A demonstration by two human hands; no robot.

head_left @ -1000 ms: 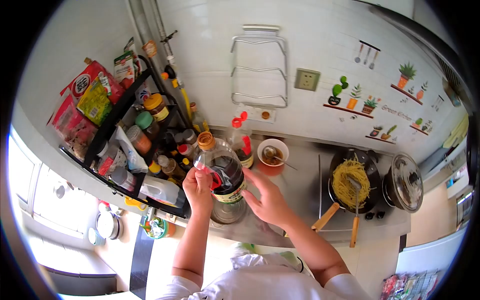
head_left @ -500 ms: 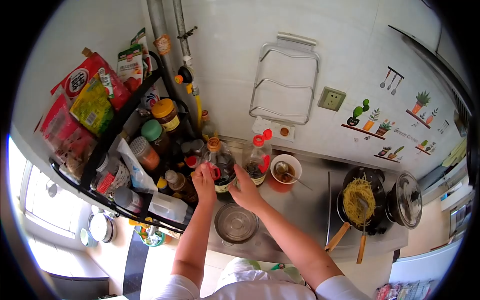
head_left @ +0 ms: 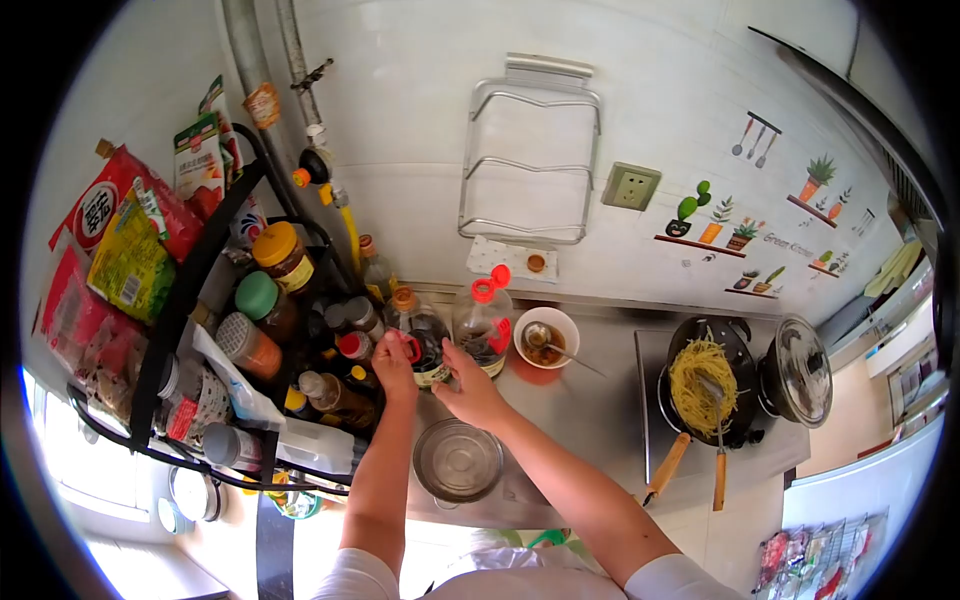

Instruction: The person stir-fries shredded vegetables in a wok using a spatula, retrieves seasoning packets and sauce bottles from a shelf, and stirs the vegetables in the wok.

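My left hand [head_left: 394, 366] is closed at the red handle of a large dark bottle [head_left: 428, 333] with an orange-brown neck, which stands at the back of the counter. My right hand [head_left: 470, 390] is at the bottle's lower right side, its thumb and fingers apart. Just right of it stands a second large bottle [head_left: 478, 325] with its red cap flipped open. Further right, a white bowl [head_left: 563, 325] holds brown liquid and a metal spoon [head_left: 570, 357]. A round metal lidless pot [head_left: 458, 460] sits on the counter below my hands.
On the left, a black rack [head_left: 180, 310] carries jars, bottles and food packets. At the right, a wok [head_left: 742, 350] of noodles [head_left: 700, 385] with a wooden-handled spatula [head_left: 720, 480] stands on the stove, beside a glass-lidded pot [head_left: 800, 372]. A wire rack [head_left: 530, 170] hangs on the wall.
The large bottle has moved from above the metal pot back beside the red-capped bottle and is set down. My hands went with it. The view has shifted.
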